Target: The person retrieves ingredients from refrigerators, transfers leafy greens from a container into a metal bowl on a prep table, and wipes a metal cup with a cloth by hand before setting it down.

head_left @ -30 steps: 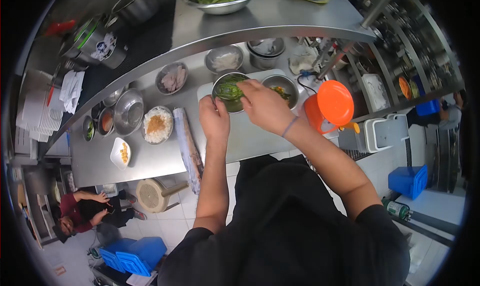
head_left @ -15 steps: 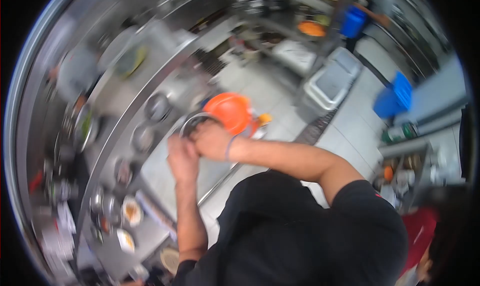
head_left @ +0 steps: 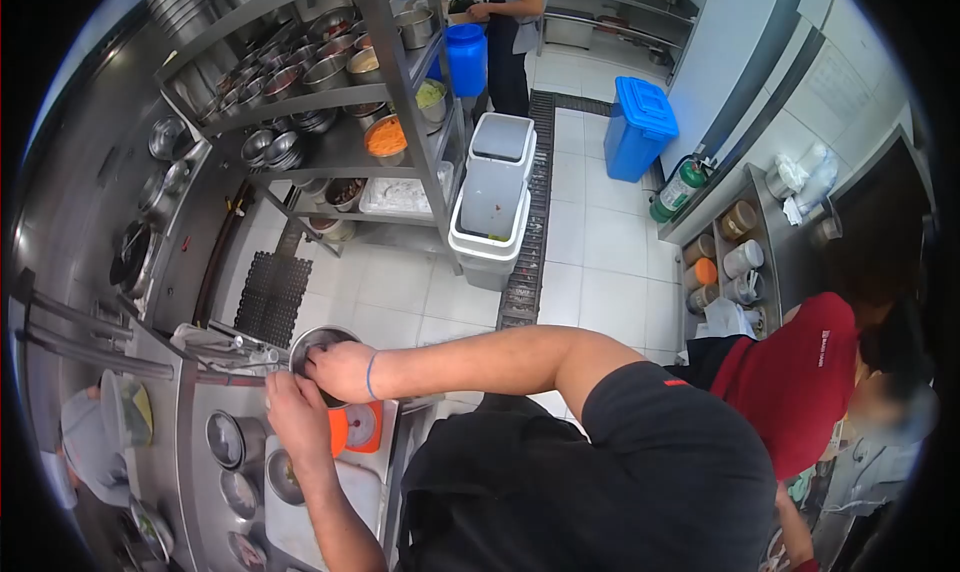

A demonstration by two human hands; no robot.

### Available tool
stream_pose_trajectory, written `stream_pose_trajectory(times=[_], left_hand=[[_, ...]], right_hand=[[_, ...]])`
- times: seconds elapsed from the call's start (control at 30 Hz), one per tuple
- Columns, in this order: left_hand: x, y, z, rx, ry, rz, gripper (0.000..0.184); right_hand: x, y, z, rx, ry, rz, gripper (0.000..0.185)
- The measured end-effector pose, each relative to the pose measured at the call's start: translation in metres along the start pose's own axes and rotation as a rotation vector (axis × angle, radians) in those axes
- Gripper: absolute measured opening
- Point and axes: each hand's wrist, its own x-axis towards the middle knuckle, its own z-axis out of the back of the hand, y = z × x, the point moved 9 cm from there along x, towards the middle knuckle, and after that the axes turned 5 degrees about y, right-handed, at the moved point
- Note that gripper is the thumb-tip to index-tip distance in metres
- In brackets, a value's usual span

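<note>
Here, at left, the left hand [head_left: 298, 414] grips a round steel bowl [head_left: 311, 340]; the right hand [head_left: 340, 370], grip unclear, partly hides its inside; below, an orange container [head_left: 359, 428].

White tile floor [head_left: 580, 247] had a slotted drain channel [head_left: 520, 302] beside the steel shelving rack [head_left: 407, 102]. Pale wall [head_left: 850, 87] stood upper right.

bright, even white light, source direction hard to tell. floor tiles [head_left: 575, 242] near washed out; black shirt [head_left: 590, 472] loses detail. steel shelving [head_left: 400, 82] picks up soft glare, lower shelves shadowed. metal bowl [head_left: 316, 339] dark inside. hands [head_left: 300, 412] reasonably sharp, far-right patch smeared. heavy fisheye: straight edges bow, black vignette in corners, bluish fringe upper left.
</note>
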Motion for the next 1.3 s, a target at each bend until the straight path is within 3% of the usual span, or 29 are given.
stream_pose_trajectory(times=[0.03, 0.13, 0.27, 0.4, 0.5, 0.7, 0.93, 1.1, 1.13, 1.23, 1.3], left_hand=[[0.007, -0.003, -0.003, 0.001, 0.013, -0.006, 0.013], [0.027, -0.009, -0.018, -0.006, 0.046, -0.068, 0.012], [0.053, -0.012, -0.05, -0.089, 0.116, -0.18, 0.011], [0.076, -0.012, -0.09, -0.186, 0.192, -0.157, 0.011], [0.089, -0.021, -0.123, -0.196, 0.247, -0.177, 0.011], [0.117, -0.034, -0.189, -0.1, 0.367, -0.135, 0.018], [0.18, -0.081, -0.281, -0.053, 0.512, -0.037, 0.021], [0.234, -0.13, -0.364, 0.006, 0.595, 0.041, 0.022], [0.242, -0.135, -0.383, 0.021, 0.625, 0.049, 0.022], [0.258, -0.14, -0.426, 0.123, 0.699, 0.095, 0.024], [0.27, -0.141, -0.443, 0.128, 0.714, 0.105, 0.024]], right_hand=[[0.001, -0.006, 0.002, 0.099, -0.017, 0.009, 0.03], [0.007, -0.025, -0.021, 0.048, 0.335, 0.011, 0.021], [0.003, -0.056, -0.018, 0.146, 0.397, -0.059, 0.015], [0.006, -0.09, -0.032, 0.173, 0.478, -0.053, 0.017], [0.002, -0.123, -0.054, 0.216, 0.641, -0.134, 0.019], [-0.004, -0.188, -0.087, 0.221, 0.643, -0.187, 0.02], [-0.018, -0.308, -0.142, 0.3, 0.707, 0.015, 0.025], [-0.043, -0.393, -0.122, 0.446, 0.726, 0.191, 0.016], [-0.052, -0.413, -0.12, 0.558, 0.825, 0.069, 0.015], [-0.058, -0.449, -0.094, 0.414, 0.671, 0.266, 0.015], [-0.071, -0.483, -0.084, 0.42, 0.663, 0.199, 0.015]])
